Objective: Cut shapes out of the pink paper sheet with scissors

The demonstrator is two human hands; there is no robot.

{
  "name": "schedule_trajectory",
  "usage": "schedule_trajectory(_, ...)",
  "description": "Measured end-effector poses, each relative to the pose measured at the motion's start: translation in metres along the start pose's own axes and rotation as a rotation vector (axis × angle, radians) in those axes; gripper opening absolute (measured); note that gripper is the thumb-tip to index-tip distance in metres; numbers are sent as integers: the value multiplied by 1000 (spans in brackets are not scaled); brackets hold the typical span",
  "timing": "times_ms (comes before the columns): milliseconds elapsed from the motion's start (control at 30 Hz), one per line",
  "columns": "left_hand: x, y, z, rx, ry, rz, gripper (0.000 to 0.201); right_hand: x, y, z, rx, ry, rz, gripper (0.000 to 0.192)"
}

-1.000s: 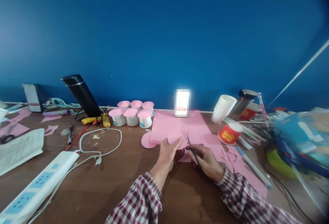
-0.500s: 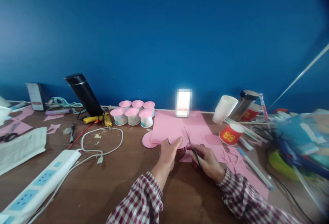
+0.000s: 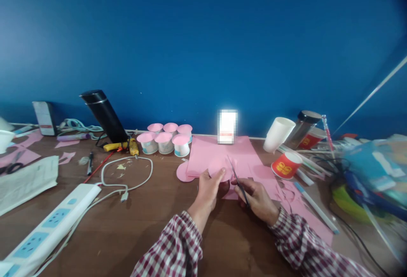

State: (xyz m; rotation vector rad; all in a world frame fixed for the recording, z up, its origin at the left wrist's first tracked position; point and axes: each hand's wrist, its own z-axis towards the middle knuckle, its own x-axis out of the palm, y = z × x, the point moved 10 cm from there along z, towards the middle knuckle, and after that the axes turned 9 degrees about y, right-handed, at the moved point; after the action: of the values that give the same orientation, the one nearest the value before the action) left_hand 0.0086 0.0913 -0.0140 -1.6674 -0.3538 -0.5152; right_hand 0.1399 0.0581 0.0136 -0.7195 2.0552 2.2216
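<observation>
My left hand (image 3: 210,190) pinches a rounded piece of pink paper (image 3: 219,167) between thumb and fingers. In my right hand (image 3: 256,198) is a pair of dark scissors (image 3: 241,188), their blades pointing up and left at the paper's right edge. How far the blades are parted I cannot tell. Behind both hands lies a stack of pink sheets (image 3: 203,152) on the brown table (image 3: 159,234). A pink paper circle (image 3: 185,172) sticks out at the stack's left corner. Pink offcuts (image 3: 289,192) lie right of my right hand.
Several paper cups with pink tops (image 3: 164,143) stand by the wall. A red paper cup (image 3: 286,166), a tilted white cup (image 3: 278,135) and a jar (image 3: 303,126) are at right. Leftward are a black flask (image 3: 104,118), a glue gun (image 3: 119,146) and a power strip (image 3: 52,226).
Both hands stay almost in place, still on the paper and the scissors. The pink piece shows its round face more fully. The whole view has shifted very slightly.
</observation>
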Motion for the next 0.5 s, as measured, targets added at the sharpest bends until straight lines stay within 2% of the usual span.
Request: schedule_trajectory(500, 8, 3, -1, -28, 79, -4, 35, 0, -3, -1, 37, -11, 137, 40)
